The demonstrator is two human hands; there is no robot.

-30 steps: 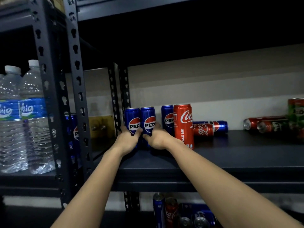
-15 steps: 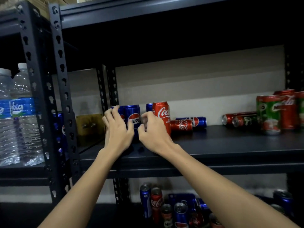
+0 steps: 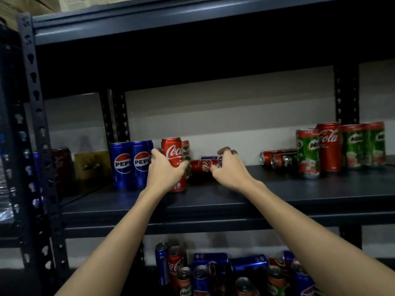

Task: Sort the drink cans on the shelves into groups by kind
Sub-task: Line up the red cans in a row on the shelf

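Cans on the middle shelf (image 3: 277, 189) are only partly grouped. The left hand (image 3: 165, 174) is wrapped round an upright Coca-Cola can (image 3: 173, 152), thumb on the near face, the can's long axis vertical and its base on the shelf. The right hand (image 3: 229, 169) is curled over the end of a Pepsi can (image 3: 213, 159) lying on its side behind a fallen Coca-Cola can (image 3: 202, 166); both lie with the long axis running left to right, and whether the fingers have closed fully cannot be told. The right hand is the nearer to these two. A Milo can (image 3: 186, 152) stands just behind the gripped one.

Count on this shelf: two upright Pepsi cans (image 3: 131, 165) touching at the left, a third partly hidden behind; two Coca-Cola cans at centre. At the right, a standing cluster (image 3: 342, 146) of three Milo and one Coca-Cola, and two toppled cans (image 3: 277, 159) beside it.

Judgement: the lying Pepsi belongs leftward, past the left hand. A mixed heap (image 3: 224, 272) sits on the shelf below, uncounted.
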